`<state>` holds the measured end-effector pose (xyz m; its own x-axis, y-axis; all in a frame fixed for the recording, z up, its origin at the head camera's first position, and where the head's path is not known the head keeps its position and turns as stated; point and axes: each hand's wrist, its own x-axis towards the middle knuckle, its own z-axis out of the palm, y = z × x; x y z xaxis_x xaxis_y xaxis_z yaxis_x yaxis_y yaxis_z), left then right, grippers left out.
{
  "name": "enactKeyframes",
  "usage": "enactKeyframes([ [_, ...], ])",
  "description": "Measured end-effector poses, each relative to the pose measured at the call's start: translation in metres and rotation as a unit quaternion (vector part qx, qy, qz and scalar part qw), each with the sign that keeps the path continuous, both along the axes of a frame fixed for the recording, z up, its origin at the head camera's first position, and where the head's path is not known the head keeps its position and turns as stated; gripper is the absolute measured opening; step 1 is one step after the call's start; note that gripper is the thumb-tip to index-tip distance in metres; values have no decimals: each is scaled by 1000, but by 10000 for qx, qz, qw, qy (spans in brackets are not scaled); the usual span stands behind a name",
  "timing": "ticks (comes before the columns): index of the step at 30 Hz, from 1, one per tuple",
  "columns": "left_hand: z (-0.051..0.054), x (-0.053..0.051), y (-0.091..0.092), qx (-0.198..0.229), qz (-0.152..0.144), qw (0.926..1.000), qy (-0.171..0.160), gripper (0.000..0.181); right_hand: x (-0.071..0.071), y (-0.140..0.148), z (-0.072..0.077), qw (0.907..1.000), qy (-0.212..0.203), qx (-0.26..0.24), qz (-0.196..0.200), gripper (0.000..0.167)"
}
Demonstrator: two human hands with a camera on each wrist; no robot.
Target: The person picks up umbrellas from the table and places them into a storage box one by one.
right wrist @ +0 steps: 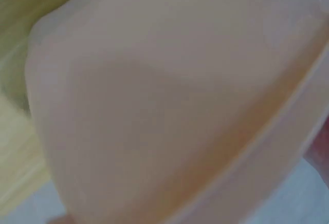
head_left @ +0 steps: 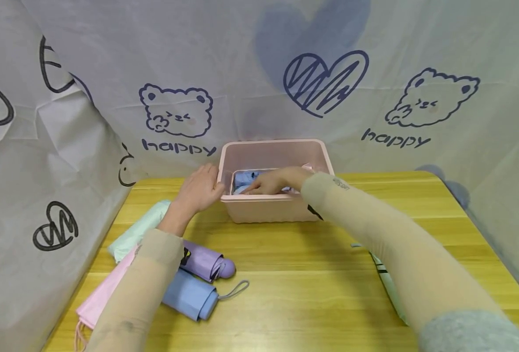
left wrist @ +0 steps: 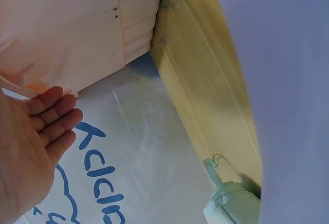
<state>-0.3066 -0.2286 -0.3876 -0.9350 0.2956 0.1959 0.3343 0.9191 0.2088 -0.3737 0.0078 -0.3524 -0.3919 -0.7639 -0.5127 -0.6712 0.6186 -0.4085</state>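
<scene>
A pink plastic bin [head_left: 270, 209] stands at the back of the table. My left hand [head_left: 201, 188] holds its left rim; in the left wrist view the slightly bent fingers [left wrist: 57, 115] lie against the rim from outside. My right hand [head_left: 269, 183] reaches down inside the bin, touching a folded blue item [head_left: 245, 179]. The bin's front wall hides part of the fingers, so their grip is unclear. The right wrist view shows mostly the blurred bin wall [right wrist: 154, 106]. Beneath my left forearm lie folded umbrellas: mint green [head_left: 142, 229], pink [head_left: 105, 293], purple [head_left: 202, 261] and blue [head_left: 191, 293].
Another green folded umbrella [head_left: 389, 288] lies on the right, partly covered by my right forearm. The wood-grain table [head_left: 281, 293] ends at a printed white cloth [head_left: 250, 73] behind the bin, which also hangs along both sides.
</scene>
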Motion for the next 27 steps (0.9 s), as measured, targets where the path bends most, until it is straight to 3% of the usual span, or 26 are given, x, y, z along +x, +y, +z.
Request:
enactKeyframes([
  [12, -2, 0, 0, 45, -45, 10000, 75, 47, 9, 8, -6, 9933, 371, -719, -826, 55],
  [16, -1, 0, 0, 73, -39, 9999, 72, 47, 13, 14, -3, 9887, 637, -1032, -881, 54],
  [20, -1, 0, 0, 71, 7, 10000, 22, 47, 19, 21, 0, 9791, 880, -1488, -1067, 54],
  [27, 2, 0, 1, 28, 32, 10000, -47, 49, 36, 38, 11, 9545, 1424, -2278, -1292, 59],
])
